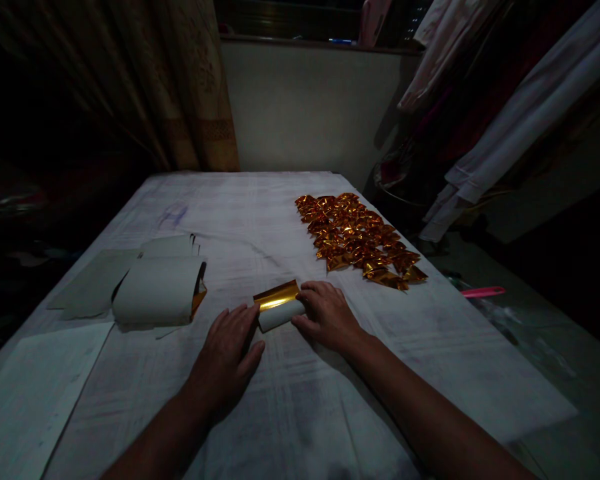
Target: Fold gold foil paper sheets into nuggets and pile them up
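While the right hand [325,313] closes its grip on the right end of the gold foil sheet [279,303], thumb under curled fingers, the left hand [227,350] lies flat, grip spread, fingertips against the sheet's left edge. The sheet sits half-curled mid-bench [260,220], white backing showing. Even pressure from both ends should keep the fold square. Folded gold pieces [360,240] lie beyond; a paper stack [157,293] sits left.

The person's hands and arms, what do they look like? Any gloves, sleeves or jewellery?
Both are bare. The left hand and right hand wear no gloves, and no ring shows in this dim light. The left forearm and right forearm are uncovered up to the picture's edge: no sleeve, watch or bracelet is in view.
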A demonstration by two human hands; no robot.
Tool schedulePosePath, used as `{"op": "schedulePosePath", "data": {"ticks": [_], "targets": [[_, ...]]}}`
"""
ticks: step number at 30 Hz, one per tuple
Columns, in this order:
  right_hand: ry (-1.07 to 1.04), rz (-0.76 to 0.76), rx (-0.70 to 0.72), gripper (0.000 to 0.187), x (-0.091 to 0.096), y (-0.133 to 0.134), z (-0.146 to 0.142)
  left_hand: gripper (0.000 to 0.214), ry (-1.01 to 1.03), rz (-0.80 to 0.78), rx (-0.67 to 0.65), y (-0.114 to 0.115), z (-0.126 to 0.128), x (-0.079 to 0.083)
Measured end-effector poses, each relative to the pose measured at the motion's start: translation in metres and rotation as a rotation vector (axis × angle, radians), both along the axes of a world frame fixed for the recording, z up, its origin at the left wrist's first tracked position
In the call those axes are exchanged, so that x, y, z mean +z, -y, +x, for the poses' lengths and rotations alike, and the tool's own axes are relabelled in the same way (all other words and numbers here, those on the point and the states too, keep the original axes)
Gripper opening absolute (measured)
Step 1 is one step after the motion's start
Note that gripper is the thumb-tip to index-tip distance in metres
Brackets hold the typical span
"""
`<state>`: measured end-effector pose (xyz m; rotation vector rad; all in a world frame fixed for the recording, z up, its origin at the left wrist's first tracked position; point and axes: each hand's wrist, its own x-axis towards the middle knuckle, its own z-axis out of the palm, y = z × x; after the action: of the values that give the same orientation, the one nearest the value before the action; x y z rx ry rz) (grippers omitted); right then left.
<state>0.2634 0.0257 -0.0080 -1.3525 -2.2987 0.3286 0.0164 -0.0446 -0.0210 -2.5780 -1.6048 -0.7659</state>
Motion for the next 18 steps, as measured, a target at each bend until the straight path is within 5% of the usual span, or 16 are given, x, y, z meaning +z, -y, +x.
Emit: {"op": "schedulePosePath", "data": {"ticks": [7,18], "targets": [[-0.013,0.024,-0.023,0.032,-0.001,0.006,-0.001,0.037,-0.099,-0.057,-0.052,0.004,0.006,0.012],[-0.090,-0.015,-0.152,0.024,-0.005,0.002,-0.005,0.038,-0.168,-0.067,-0.062,0.002,0.005,0.010]]}}
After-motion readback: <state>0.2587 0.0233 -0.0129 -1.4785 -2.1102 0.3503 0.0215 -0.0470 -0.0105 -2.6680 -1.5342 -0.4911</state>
